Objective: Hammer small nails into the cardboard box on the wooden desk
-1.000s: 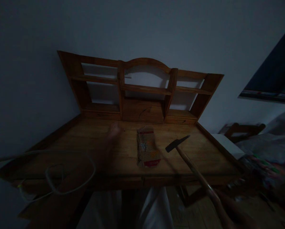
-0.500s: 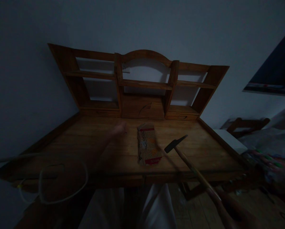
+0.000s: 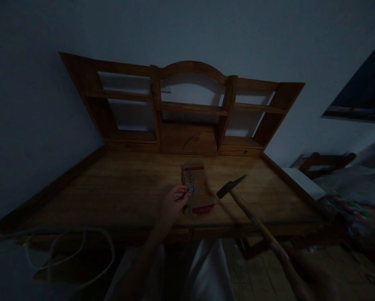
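Note:
My left hand (image 3: pixel 174 200) is at the left edge of a worn cardboard piece (image 3: pixel 200 186). Its thumb and fingers are pinched together, and what sits between them is too small and dark to name. The cardboard is brown with an orange print and red bands, lying flat near the desk's front edge. In the dark lower right corner, my right hand (image 3: pixel 312 278) grips a hammer (image 3: pixel 253 217) by its wooden handle. The dark hammer head hangs over the desk to the right of the cardboard, apart from it.
The wooden desk (image 3: pixel 127 184) carries a shelf unit (image 3: pixel 192 109) along its back, against the wall. A pale cable (image 3: pixel 110 246) loops at the lower left. To the right stand a white surface (image 3: pixel 303 182) and a wooden chair back (image 3: pixel 330 160). The room is dim.
My left hand has come from the left middle of the desk, nearer and to the right, up to the cardboard. The hammer in my right hand has barely moved.

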A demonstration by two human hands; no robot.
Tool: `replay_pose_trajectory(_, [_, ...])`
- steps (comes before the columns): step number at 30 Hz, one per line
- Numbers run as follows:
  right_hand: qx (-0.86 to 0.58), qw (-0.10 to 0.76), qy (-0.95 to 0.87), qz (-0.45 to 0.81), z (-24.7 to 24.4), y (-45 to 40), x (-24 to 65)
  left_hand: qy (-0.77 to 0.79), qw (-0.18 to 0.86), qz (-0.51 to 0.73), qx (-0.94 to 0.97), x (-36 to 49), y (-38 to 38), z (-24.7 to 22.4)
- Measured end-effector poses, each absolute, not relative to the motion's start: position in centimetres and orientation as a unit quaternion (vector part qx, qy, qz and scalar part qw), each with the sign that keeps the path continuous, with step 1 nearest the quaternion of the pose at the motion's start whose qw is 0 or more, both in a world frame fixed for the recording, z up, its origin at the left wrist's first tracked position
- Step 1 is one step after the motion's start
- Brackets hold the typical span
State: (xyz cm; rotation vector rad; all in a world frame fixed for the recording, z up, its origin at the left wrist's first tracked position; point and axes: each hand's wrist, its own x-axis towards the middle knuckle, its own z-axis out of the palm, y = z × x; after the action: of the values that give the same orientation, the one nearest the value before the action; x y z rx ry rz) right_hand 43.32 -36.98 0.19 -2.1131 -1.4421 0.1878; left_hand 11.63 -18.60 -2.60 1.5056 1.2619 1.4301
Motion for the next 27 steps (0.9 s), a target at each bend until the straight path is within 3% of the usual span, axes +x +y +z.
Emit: replay_pose_trajectory(27, [-0.768, 0.299, -0.559, 0.093, 0.6, -36.8, 41.7, 0.475, 0.326, 0.503, 0.644, 12.5, -18.4, -4.8])
